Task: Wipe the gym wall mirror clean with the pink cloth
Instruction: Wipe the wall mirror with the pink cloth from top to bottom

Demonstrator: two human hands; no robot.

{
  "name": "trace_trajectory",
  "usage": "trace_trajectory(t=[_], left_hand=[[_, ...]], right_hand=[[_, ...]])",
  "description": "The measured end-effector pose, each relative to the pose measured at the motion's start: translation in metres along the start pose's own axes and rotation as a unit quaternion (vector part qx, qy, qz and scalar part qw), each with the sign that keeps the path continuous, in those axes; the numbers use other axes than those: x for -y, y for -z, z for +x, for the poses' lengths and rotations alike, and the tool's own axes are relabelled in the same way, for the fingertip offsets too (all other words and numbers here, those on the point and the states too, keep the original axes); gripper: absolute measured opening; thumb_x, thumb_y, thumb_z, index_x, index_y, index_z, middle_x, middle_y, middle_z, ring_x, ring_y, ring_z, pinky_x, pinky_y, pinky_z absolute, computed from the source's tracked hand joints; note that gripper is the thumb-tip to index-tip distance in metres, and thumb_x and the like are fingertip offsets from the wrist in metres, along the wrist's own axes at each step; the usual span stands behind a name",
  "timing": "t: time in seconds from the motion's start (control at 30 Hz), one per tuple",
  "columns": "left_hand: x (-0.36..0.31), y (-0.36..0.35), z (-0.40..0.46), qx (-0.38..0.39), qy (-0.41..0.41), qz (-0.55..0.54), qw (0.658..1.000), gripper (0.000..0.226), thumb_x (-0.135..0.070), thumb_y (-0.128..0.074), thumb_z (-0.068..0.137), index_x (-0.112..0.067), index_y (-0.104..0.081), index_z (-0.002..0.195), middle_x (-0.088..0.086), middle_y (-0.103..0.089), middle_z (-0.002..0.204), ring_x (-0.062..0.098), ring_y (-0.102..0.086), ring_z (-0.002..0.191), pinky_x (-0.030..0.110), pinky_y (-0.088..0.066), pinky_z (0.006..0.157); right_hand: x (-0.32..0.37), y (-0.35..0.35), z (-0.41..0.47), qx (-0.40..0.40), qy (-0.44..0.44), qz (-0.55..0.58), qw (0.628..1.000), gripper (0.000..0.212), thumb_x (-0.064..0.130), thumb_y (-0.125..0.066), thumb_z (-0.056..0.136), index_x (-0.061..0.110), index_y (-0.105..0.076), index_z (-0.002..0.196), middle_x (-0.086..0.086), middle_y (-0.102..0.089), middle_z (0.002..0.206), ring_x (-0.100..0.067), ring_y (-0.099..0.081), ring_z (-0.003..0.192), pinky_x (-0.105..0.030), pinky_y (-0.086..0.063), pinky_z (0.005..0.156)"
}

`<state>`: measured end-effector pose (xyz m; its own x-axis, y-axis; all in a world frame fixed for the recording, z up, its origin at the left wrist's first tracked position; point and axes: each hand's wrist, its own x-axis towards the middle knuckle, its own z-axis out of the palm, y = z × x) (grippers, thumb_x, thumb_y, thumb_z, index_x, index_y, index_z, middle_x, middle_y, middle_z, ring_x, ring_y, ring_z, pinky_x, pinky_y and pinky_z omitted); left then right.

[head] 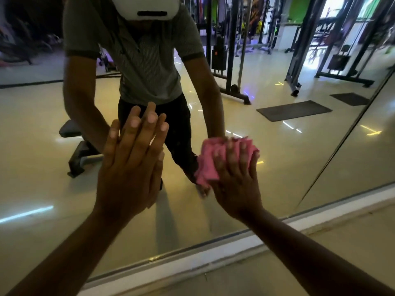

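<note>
The right hand [237, 180] presses a crumpled pink cloth [210, 161] against the large wall mirror [53, 178], fingers curled over it. The left hand [130, 165] lies flat on the glass, fingers extended together.

The right hand [236, 178] lies over the pink cloth [208, 161], so the part of the cloth under its palm and fingers is hidden, and whether that covered part lies flat on the mirror [53, 189] cannot be told. The palm of the left hand [130, 167] faces the glass and is out of sight, its reflection mostly blocked by the hand itself. Above both hands the reflected person is cut off by the top edge, and the gym machines [230, 50] reflected beyond the right hand are dim and blurred.
</note>
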<state>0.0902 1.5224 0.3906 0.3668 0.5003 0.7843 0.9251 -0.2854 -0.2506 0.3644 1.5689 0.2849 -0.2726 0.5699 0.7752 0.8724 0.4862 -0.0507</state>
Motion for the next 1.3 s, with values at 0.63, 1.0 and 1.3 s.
trace_trajectory(t=[0.63, 1.0, 1.3], left_hand=[[-0.024, -0.002, 0.002, 0.009, 0.083, 0.058, 0.995, 0.065, -0.027, -0.049, 0.117, -0.010, -0.021, 0.173, 0.016, -0.019, 0.179, 0.036, -0.016, 0.167, 0.060, -0.019, 0.133], [-0.014, -0.007, -0.009, -0.014, 0.050, 0.097, 0.994, 0.064, -0.024, -0.049, 0.116, -0.007, -0.022, 0.172, 0.014, -0.013, 0.178, 0.032, -0.013, 0.165, 0.057, -0.017, 0.134], [0.023, 0.016, -0.037, -0.009, 0.052, 0.123, 0.991, 0.068, -0.028, -0.056, 0.115, -0.006, -0.025, 0.171, 0.017, -0.020, 0.177, 0.035, -0.022, 0.165, 0.061, -0.021, 0.132]], right_hand=[[0.012, 0.000, 0.030, -0.010, 0.142, 0.032, 0.989, 0.067, 0.049, -0.054, 0.114, 0.028, -0.025, 0.170, -0.013, -0.018, 0.180, -0.046, -0.019, 0.166, -0.074, -0.007, 0.131], [0.031, -0.044, -0.002, -0.044, 0.023, 0.051, 0.997, 0.107, 0.071, -0.062, 0.103, 0.027, 0.005, 0.175, -0.010, 0.006, 0.183, -0.047, 0.004, 0.168, -0.082, -0.004, 0.126], [0.083, 0.000, 0.095, -0.109, -0.043, 0.048, 0.992, 0.076, 0.071, -0.044, 0.108, 0.024, -0.026, 0.164, -0.024, -0.024, 0.176, -0.061, -0.019, 0.159, -0.081, 0.003, 0.126]])
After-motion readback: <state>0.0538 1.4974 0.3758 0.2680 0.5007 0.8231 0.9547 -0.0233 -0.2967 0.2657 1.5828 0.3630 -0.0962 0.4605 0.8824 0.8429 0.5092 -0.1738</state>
